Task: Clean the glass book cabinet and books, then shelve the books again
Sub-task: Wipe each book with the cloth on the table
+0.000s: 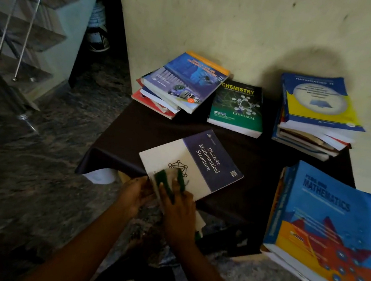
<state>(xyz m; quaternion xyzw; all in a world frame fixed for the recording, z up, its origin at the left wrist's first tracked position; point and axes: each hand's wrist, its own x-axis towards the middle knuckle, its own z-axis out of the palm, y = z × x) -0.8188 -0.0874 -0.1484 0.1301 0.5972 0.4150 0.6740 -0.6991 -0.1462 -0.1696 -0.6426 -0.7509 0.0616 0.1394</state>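
Observation:
A white and navy book titled Discrete Mathematical Structure [202,164] lies on a low dark table [147,132], its near corner hanging over the front edge. My left hand [135,193] grips that near corner from the left. My right hand [179,209] presses a green and white cloth [168,181] flat onto the white part of the cover. The cloth is blurred by motion. No glass cabinet is in view.
On the table stand a left book stack with a blue top [180,84], a green Chemistry Lab Manual [238,107], a tall stack at the back right [315,116] and a big blue Mathematics book [324,233] at the right. Stair rails [15,18] rise at left.

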